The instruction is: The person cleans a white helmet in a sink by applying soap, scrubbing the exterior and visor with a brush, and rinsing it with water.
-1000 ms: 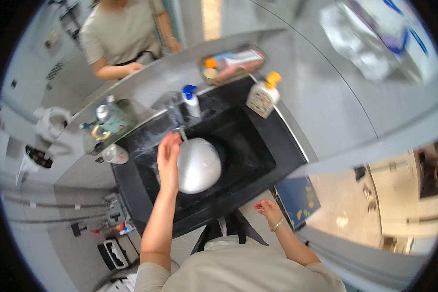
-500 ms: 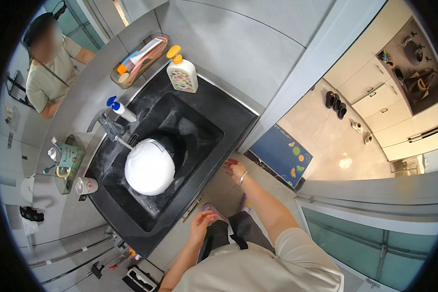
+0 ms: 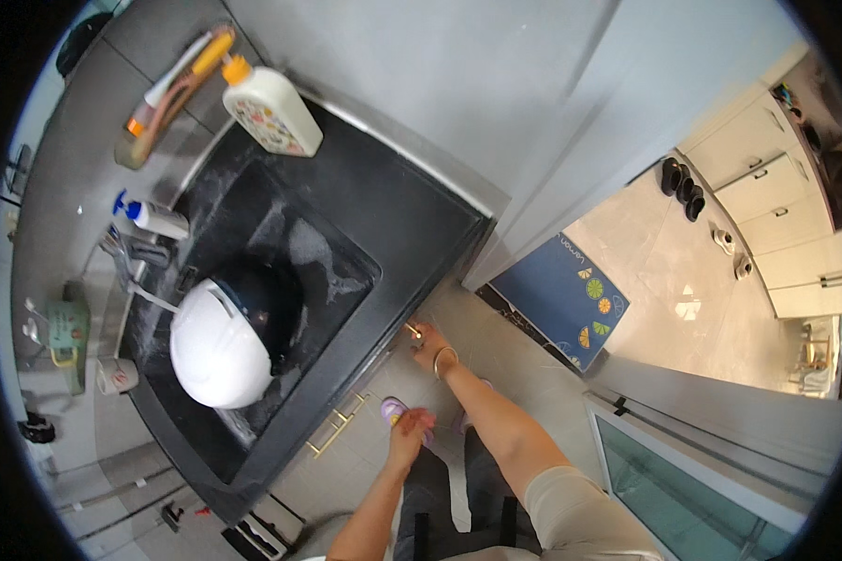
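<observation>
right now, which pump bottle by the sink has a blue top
The smaller white bottle beside the faucet; the larger bottle has a yellow pump.

The head-worn left fisheye looks steeply down from standing height, black sink (image 3: pixel 320 332) at left, doormat (image 3: pixel 561 290) at right.

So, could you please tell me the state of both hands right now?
Left hand: loosely open, nothing visible in it.
Right hand: fingers at a gold handle; whether closed around it cannot be told.
</observation>
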A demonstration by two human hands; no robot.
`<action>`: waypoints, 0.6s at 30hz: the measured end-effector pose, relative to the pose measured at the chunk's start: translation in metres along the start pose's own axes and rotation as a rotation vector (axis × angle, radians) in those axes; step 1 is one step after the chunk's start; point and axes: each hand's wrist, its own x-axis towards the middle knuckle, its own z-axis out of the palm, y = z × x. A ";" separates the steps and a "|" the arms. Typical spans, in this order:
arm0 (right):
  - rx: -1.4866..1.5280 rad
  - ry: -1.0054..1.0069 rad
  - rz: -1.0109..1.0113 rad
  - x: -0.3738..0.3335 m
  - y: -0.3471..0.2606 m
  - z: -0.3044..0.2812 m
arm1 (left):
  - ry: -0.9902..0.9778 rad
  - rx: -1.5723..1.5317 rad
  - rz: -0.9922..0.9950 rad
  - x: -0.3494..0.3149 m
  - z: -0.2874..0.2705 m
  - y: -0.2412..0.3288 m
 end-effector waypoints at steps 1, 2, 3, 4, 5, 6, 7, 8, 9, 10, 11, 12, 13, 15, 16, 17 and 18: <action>0.042 -0.035 0.024 -0.006 -0.003 -0.010 | 0.011 -0.087 0.024 0.020 0.001 -0.008; 0.082 -0.067 0.047 -0.014 -0.007 -0.019 | 0.023 -0.173 0.053 0.039 0.001 -0.017; 0.105 -0.068 0.048 -0.027 -0.001 -0.029 | 0.049 -0.141 0.080 0.055 0.001 -0.027; 0.124 -0.072 0.045 -0.045 0.009 -0.040 | 0.079 -0.111 0.109 0.067 0.002 -0.036; 0.153 -0.062 0.047 -0.054 0.022 -0.051 | 0.097 -0.068 0.137 0.080 0.005 -0.041; 0.088 -0.031 -0.020 -0.053 0.036 -0.060 | 0.096 -0.042 0.116 0.093 0.010 -0.047; 0.027 0.001 -0.084 -0.053 0.049 -0.066 | 0.092 -0.014 0.092 0.103 0.015 -0.050; -0.031 0.041 -0.144 -0.051 0.058 -0.073 | 0.082 0.021 0.068 0.112 0.023 -0.041; -0.072 0.104 -0.176 -0.053 0.067 -0.081 | 0.075 0.043 -0.054 0.119 0.030 -0.033; 0.031 0.143 -0.122 -0.049 0.082 -0.088 | 0.104 0.097 0.044 0.131 0.035 -0.040; 0.134 0.183 -0.067 -0.045 0.099 -0.096 | 0.133 0.152 0.142 0.147 0.040 -0.054; 0.236 0.222 -0.014 -0.042 0.117 -0.106 | 0.161 0.206 0.242 0.162 0.042 -0.066; 0.184 0.292 -0.130 -0.037 0.125 -0.125 | 0.240 0.413 0.410 0.180 0.043 -0.073; 0.311 0.318 -0.259 -0.032 0.120 -0.163 | 0.407 0.828 0.742 0.215 0.040 -0.069; 0.490 0.277 -0.272 -0.030 0.114 -0.178 | 0.487 0.855 0.722 0.231 0.041 -0.066; 0.424 0.377 -0.312 -0.028 0.107 -0.187 | 0.565 0.881 0.698 0.246 0.042 -0.062; 0.525 0.460 -0.156 -0.033 0.099 -0.188 | 0.643 0.906 0.672 0.258 0.043 -0.058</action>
